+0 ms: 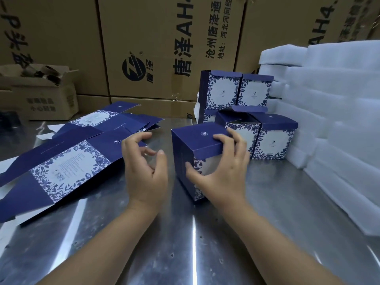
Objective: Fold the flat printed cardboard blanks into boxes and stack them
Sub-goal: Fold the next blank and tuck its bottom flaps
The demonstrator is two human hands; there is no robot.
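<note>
A folded dark blue box (188,149) with a blue-and-white floral front stands on the steel table (185,233) at centre. My right hand (222,171) grips it, fingers curled over the lid's near edge and thumb on the front face. My left hand (144,167) hovers just left of the box with fingers loosely curled, holding nothing. Flat printed blanks (61,161) lie spread on the left of the table. Several finished boxes (273,138) are stacked in two layers behind the held box, some with lids open.
White foam sheets (339,120) are piled along the right side. Large brown shipping cartons (154,48) form a wall at the back. A small open carton (45,93) sits at the back left.
</note>
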